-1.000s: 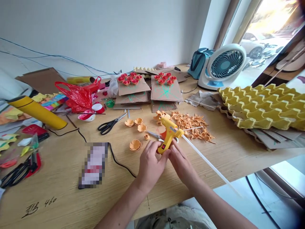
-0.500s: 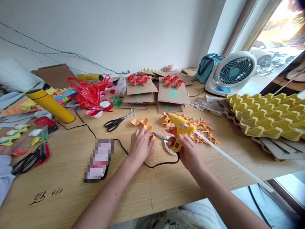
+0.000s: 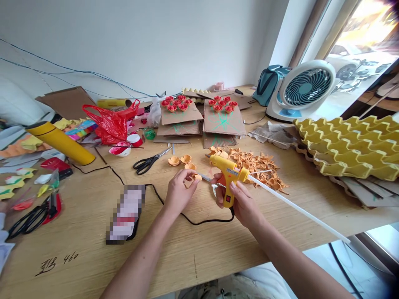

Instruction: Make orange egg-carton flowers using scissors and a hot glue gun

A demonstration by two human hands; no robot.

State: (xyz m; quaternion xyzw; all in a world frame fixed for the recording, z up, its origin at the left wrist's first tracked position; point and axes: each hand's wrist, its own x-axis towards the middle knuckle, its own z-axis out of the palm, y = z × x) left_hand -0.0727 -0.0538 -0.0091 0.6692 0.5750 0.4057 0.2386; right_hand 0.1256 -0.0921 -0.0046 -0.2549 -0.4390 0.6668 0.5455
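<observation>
My right hand (image 3: 241, 199) grips a yellow hot glue gun (image 3: 230, 176), its nozzle pointing left and a long white glue stick (image 3: 296, 207) jutting from its back. Between the fingertips of my left hand (image 3: 179, 191) is a small orange egg-carton piece (image 3: 195, 177), curved like a petal. Just beyond that hand sit several orange carton cups (image 3: 186, 159) on the table. Scissors with white handles (image 3: 214, 189) lie partly hidden behind the glue gun. A heap of orange cut pieces (image 3: 258, 164) spreads behind and to the right of the gun.
Black scissors (image 3: 146, 163) and a phone (image 3: 124, 216) lie left of my hands, with the black cord (image 3: 199, 223) running across the table. Red flowers (image 3: 177, 103) rest on cardboard at the back. Yellow egg trays (image 3: 349, 143) and a fan (image 3: 307, 91) stand right.
My left hand has lifted slightly and turned, so the orange piece in its fingers shows more. The glue gun has shifted a little left and its nozzle now shows. The view has moved slightly.
</observation>
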